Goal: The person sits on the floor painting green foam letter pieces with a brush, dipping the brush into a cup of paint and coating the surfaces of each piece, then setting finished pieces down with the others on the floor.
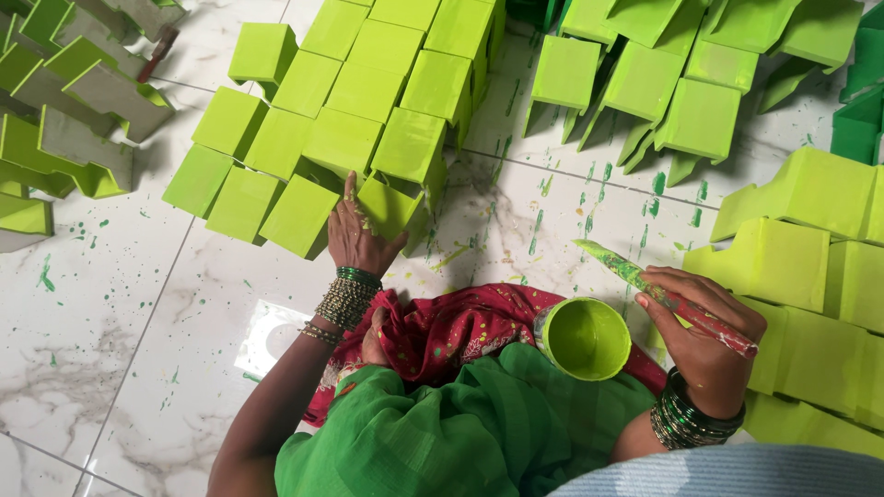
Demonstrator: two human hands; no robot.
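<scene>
under the left hand (357, 241) lay a lime-green painted block (390, 208), and the fingers rested flat on it, apart, not clamped around it. the right hand (702, 333) was closed on a paint-smeared brush (659, 294), its bristle end pointing away to the left. between both hands, nearer to the right one, a small cup of green paint (583, 338) sat tilted on the red cloth (451, 331) in the lap. i judged that the tilted cup could spill on the cloth, and the left palm could smudge wet paint.
</scene>
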